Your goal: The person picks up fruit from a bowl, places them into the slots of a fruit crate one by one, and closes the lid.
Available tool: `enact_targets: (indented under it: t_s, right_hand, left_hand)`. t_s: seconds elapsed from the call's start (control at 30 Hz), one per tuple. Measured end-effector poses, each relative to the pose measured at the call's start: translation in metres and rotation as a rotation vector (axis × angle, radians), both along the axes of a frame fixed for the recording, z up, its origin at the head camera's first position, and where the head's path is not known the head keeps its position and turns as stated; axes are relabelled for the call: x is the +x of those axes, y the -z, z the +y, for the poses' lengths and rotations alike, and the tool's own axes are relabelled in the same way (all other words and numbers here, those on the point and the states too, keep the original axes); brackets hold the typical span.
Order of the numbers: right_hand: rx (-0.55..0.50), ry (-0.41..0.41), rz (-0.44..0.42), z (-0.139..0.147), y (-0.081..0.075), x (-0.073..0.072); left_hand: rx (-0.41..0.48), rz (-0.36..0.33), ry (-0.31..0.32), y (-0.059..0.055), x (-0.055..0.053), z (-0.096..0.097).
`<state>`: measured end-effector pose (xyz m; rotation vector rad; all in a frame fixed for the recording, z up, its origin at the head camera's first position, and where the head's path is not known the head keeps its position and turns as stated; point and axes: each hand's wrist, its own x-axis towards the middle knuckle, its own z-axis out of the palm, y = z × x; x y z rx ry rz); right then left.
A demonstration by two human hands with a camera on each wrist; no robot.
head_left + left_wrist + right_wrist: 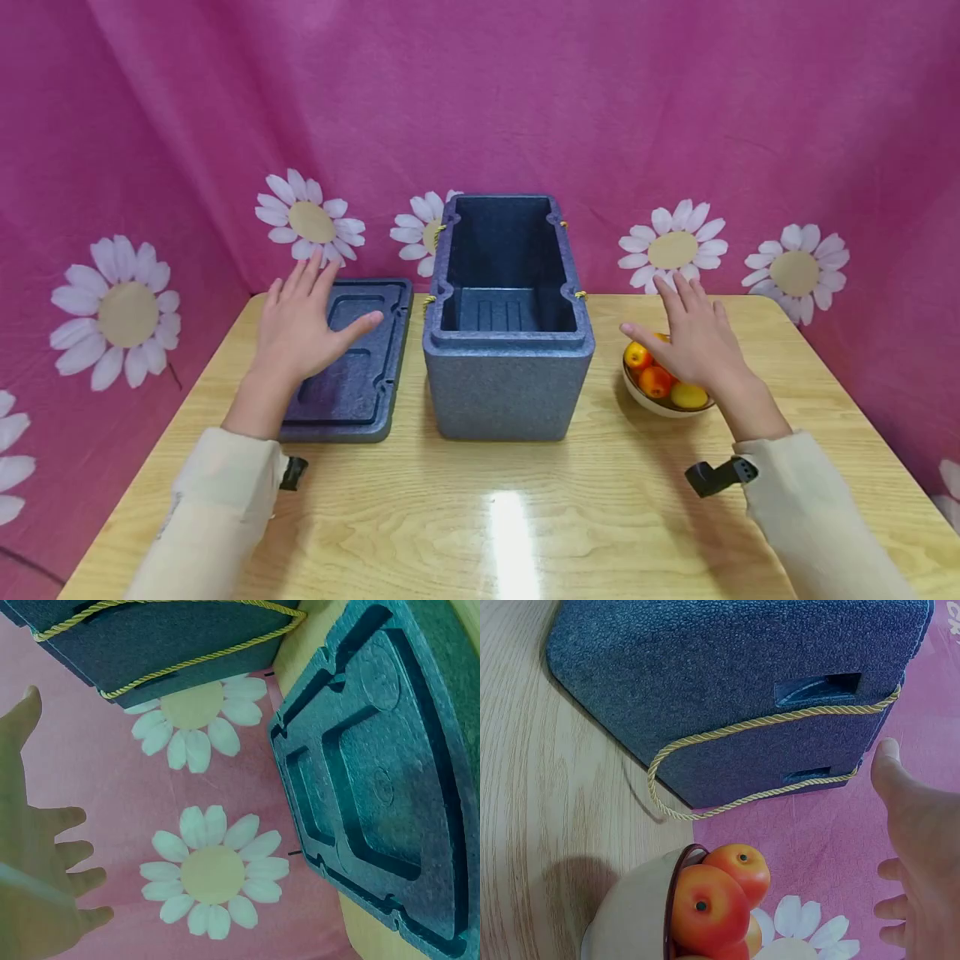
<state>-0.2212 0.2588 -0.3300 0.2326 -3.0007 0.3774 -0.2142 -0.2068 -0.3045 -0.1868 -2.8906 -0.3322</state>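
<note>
My left hand (298, 321) hovers with fingers spread over a dark grey foam lid (341, 400), which lies flat with its recessed side up. On the right, my right hand (693, 333), fingers straight and thumb out, is held above a bowl (660, 408) of fruit. Several red-yellow fruits (711, 907) and a yellow one (688, 395) show in that bowl. Between the hands stands a grey foam box (510, 392), uncovered, with its ribbed inside floor in sight. A yellow rope (757, 720) hangs along the box's side in the right wrist view. Both hands hold nothing.
Everything stands on a light wooden table (420, 517) with a bright reflection near its front. A pink cloth (510, 100) printed with white daisies hangs right behind the table and along both sides. The box's far end is close to this cloth.
</note>
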Motion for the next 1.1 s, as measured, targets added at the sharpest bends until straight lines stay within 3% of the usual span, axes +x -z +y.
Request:
enact_targets:
  t_s: [0.2, 0.4, 0.57, 0.87, 1.1]
  right_hand:
    - [-0.018, -0.036, 0.046, 0.000, 0.001, 0.001]
    - [-0.036, -0.067, 0.055, 0.001, -0.001, 0.002]
    - [-0.064, -0.075, 0.027, 0.003, -0.003, 0.002]
    - [-0.112, -0.102, 0.007, 0.006, 0.000, 0.001]
    - [-0.115, -0.131, 0.004, 0.024, -0.001, 0.007]
  left_hand:
    - [0.169, 0.018, 0.029, -0.006, -0.003, 0.004]
    - [0.351, -0.059, 0.040, -0.017, -0.005, 0.011]
    - [0.447, -0.112, 0.074, -0.018, -0.007, 0.021]
    - [0.526, -0.319, 0.083, -0.012, -0.006, 0.025]
    - [0.688, -0.447, 0.118, -0.002, -0.014, 0.037]
